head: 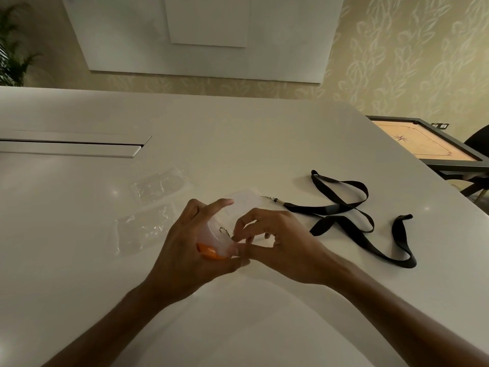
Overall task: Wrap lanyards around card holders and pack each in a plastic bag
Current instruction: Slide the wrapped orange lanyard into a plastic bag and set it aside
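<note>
Card holder, the translucent one with an orange lanyard bunched under it, sits in my left hand just below the middle of the frame. My thumb and curled fingers clamp it from both sides, the forefinger lifted free. My right hand meets it there, fingertips pinched near the small metal hook at the holder's edge; whether they grip the hook itself I cannot tell. The risk, as I judge it, is here: the plastic is slick and bowed in my hold, so a harder squeeze could pop it out or let the orange strap uncoil.

Just beyond my fingers a second card holder lies flat on the white table, clipped to a black lanyard sprawled in loops toward the right of the frame. A careless sweep of my right wrist could drag that strap off the table edge.

Left of centre, two clear plastic bags lie side by side; being so light, they could slide away.
</note>
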`<state>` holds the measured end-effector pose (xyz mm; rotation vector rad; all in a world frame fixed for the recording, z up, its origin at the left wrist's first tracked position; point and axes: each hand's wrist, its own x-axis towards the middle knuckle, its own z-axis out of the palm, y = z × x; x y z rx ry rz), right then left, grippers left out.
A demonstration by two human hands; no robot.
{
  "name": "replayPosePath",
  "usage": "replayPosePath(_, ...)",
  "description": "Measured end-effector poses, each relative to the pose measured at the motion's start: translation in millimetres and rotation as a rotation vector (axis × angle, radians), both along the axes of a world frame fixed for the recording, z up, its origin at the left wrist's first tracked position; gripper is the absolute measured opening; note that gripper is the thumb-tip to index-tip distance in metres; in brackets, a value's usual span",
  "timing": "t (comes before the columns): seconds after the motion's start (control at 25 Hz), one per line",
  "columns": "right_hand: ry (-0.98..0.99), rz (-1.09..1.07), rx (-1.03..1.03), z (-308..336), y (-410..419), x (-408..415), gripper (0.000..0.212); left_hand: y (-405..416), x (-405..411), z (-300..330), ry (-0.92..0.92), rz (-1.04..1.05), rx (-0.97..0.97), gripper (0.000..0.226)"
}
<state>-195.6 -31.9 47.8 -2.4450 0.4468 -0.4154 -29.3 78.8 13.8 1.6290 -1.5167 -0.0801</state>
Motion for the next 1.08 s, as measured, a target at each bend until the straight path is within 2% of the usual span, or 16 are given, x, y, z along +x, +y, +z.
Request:
replayPosePath(0.12,-0.104,-0.054,-0.045,2.0,-6.0,-1.5,0.017,2.6,9.4,7.0,0.126,-0.118,0.092,0.064)
replayPosePath(0.28,-0.139,-0.097,-0.058,6.7,-9.8,-4.6,0.013,2.0,19.2,9.6,0.266,-0.212,0.082,0.032)
replayPosePath(0.48,0.054,-0.054,-0.029,14.4,-10.8,-6.8,0.029,2.3,18.6,8.0,0.273,-0.210,0.033,0.026)
replayPosePath(0.64,0.159,0.022,0.016,23.3,-12.7,-11.1,0.029,2.2,16.4,9.5,0.313,-0.271,0.028,0.013)
replayPosePath(0.76,0.224,0.118,0.017,24.5,-6.1,-9.7,0.036,3.2,14.0,9.8,0.341,-0.325,0.038,0.006)
replayPosePath(0.96,0.139,0.040,-0.113,27.2,-3.4,-10.5,0.031,4.9,11.1,13.0,0.326,-0.346,0.009,0.014)
replayPosePath(1.08,0.139,-0.012,-0.231,30.4,-3.5,-12.1,0.038,4.0,14.1,12.6,0.340,-0.309,-0.017,0.020)
